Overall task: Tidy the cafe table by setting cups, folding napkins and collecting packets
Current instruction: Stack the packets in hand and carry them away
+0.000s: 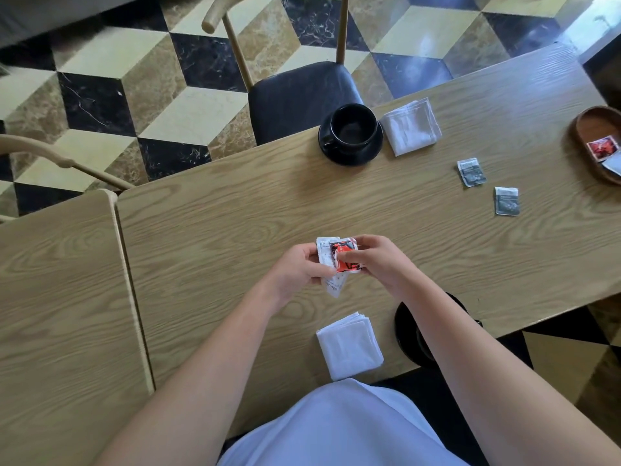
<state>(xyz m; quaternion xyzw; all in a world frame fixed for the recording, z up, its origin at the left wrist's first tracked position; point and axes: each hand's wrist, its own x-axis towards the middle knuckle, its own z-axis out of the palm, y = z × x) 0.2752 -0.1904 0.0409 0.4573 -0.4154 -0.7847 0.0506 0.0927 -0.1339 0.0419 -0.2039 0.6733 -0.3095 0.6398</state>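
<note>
Above the table (235, 203), both hands, left hand (302, 269) and right hand (378, 260), pinch packets (337, 260).

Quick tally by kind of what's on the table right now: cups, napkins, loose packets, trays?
Cups on saucers: 2, far black cup, near cup mostly hidden by the right arm
Folded napkins: 2, far napkin, near napkin
Loose grey packets: 2
Wooden tray: 1
Total: 7, excluding packets in hands or tray

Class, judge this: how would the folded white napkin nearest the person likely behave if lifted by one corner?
The folded napkin looks like thin layered cloth or paper, so it is probably light and floppy. Its stacked edges show at the far corner, so it would likely sag and unfold. It lies flat on the table, so rolling seems unlikely.
</note>
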